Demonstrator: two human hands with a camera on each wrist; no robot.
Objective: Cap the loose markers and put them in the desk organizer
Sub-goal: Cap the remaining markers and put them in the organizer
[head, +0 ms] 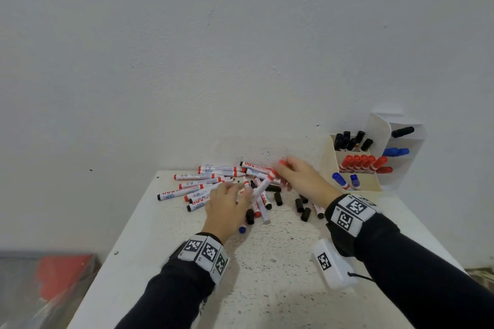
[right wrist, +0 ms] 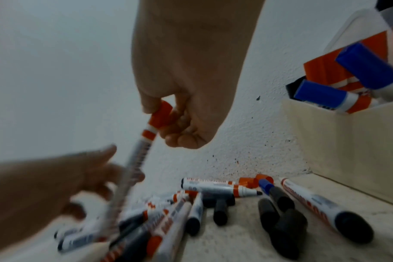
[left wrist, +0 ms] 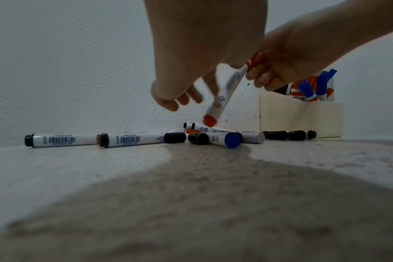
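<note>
The right hand [right wrist: 186, 85] pinches the red cap end of a red marker [right wrist: 135, 163] between thumb and curled fingers, in the upper middle of the right wrist view. The marker hangs tilted, its barrel slanting down toward the lower left of that frame. In the left wrist view the same marker [left wrist: 224, 92] shows its flat red tail end lowest, above the pile.

The left hand [head: 227, 205] sits just left of the barrel in the head view, fingers loosely spread and blurred. Whether they touch the barrel I cannot tell; they are not closed round it.

Below both hands, in the middle of the head view, lies a heap of loose markers [head: 203, 184], white barrels with red or black ends, several lying across one another. Loose black caps [head: 300, 204] lie scattered just right of the heap. One marker with a blue end [left wrist: 232, 140] lies nearest the left wrist camera.

All this rests on a white speckled table [head: 267, 275] set against a white wall [head: 213, 48]. At the right of the head view, the cream desk organizer [head: 328, 165] stands by the wall, holding black-capped markers in its far compartment, red in the middle, blue in the near one, more in a taller section behind. A white tagged box [head: 334, 264] lies near the right forearm.
</note>
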